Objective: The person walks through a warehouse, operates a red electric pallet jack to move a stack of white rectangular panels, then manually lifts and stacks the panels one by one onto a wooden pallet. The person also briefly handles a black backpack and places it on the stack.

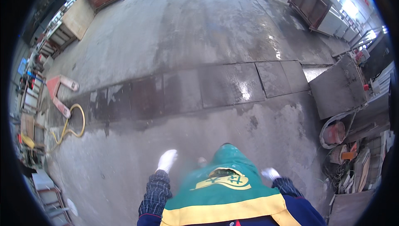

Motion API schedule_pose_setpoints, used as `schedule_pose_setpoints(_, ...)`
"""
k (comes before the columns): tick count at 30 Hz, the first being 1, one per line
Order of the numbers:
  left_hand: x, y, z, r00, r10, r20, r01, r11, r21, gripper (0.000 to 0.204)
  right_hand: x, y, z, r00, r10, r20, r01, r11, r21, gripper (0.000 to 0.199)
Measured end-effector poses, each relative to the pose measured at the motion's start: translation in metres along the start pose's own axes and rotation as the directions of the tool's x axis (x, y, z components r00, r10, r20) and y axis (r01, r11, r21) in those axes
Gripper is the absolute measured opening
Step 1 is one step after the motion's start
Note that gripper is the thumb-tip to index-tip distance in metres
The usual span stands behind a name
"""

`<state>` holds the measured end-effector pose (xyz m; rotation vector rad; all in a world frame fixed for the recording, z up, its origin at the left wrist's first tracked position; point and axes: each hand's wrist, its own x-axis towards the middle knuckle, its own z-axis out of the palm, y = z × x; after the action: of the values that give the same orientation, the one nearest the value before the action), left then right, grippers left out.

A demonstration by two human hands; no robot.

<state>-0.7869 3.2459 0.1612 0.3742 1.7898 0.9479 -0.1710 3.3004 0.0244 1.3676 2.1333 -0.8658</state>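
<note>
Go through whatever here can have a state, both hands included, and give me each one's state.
Left hand: white-gloved, empty, hanging free.
Right hand: white-gloved, empty, touching nothing.
Yellow hose: lying looped on the floor.
Red pallet jack: parked, forks bare.
Concrete floor: glossy, possibly wet in patches.
Metal floor plates: lying flat in a row.

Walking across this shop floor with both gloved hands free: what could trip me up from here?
The yellow hose loops on the concrete by the red pallet jack, a likely snag if you drift left. The floor plates ahead shine as if wet, so footing may be slick. Your left hand and right hand hold nothing.
</note>
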Motion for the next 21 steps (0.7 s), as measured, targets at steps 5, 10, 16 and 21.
schedule_pose_setpoints(5,0.137,0.123,0.019,0.998,0.057,0.037,-0.059,0.997,0.058,0.034,-0.01,0.02,0.027,0.93,0.05,0.364,-0.034,0.998,-0.05,0.031)
schedule_pose_setpoints(10,0.252,0.178,0.04,0.99,0.074,0.121,-0.12,0.892,0.435,0.029,0.218,0.004,-0.189,0.964,-0.165,0.208,0.205,0.96,-0.19,0.026)
schedule_pose_setpoints(16,0.364,0.287,0.034,0.934,0.142,0.329,-0.348,0.573,0.742,0.024,0.519,-0.138,-0.673,0.729,-0.121,-0.674,0.38,0.89,0.251,0.047)
schedule_pose_setpoints(21,0.522,0.391,0.023,0.985,-0.152,-0.083,0.16,0.982,0.102,0.028,0.661,-0.243,-0.903,0.666,-0.235,-0.708,0.607,0.723,0.33,0.043)
